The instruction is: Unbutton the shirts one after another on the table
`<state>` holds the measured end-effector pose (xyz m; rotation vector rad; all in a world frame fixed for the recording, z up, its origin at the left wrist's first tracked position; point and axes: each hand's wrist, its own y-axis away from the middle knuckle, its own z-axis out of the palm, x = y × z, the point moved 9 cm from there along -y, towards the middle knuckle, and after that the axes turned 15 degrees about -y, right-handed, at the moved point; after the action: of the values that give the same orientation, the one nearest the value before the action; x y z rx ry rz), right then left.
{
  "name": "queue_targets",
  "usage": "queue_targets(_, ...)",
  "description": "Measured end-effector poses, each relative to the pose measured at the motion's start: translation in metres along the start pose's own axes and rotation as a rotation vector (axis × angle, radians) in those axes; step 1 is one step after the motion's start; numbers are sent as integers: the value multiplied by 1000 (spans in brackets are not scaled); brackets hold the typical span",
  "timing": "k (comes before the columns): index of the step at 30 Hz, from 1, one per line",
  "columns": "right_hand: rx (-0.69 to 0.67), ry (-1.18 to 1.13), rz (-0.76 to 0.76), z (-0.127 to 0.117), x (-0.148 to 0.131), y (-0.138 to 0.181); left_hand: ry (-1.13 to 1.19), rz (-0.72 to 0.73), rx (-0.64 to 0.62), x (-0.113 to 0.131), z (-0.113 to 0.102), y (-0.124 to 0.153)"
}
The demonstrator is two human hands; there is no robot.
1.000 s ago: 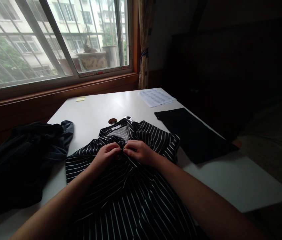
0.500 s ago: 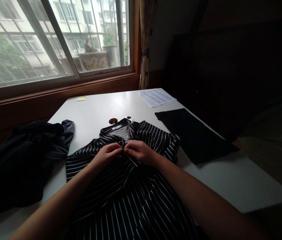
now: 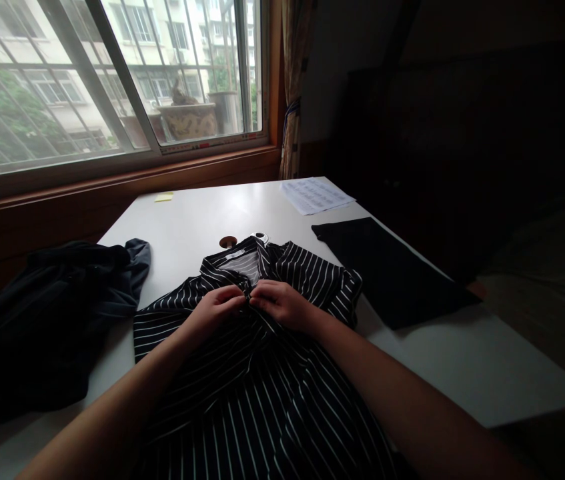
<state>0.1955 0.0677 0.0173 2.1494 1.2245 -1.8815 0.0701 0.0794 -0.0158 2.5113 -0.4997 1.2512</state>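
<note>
A black shirt with thin white stripes (image 3: 262,393) lies front-up on the white table (image 3: 197,220), collar toward the window. My left hand (image 3: 215,312) and my right hand (image 3: 282,303) meet just below the collar, each pinching the shirt's front edge, fingertips nearly touching. What sits between the fingertips is too small to make out. Both forearms rest across the shirt's body.
A dark crumpled garment (image 3: 47,313) lies at the table's left. A flat black cloth (image 3: 387,270) lies to the right, printed papers (image 3: 315,195) behind it. A yellow note (image 3: 163,197) sits near the window sill. A small round brown object (image 3: 227,241) lies past the collar.
</note>
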Motion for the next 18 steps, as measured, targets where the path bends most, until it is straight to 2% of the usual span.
queue_targets(6,32,-34,-12,-1,-11,-2,69,-3,50,-6,-5,-3)
queue_targets(12,119,-51,20,-16,-15,1,174,-14,112,-12,-11,-2)
queue_targets(18,105,-93,68,-20,-12,3,462,-41,296,-25,-25,1)
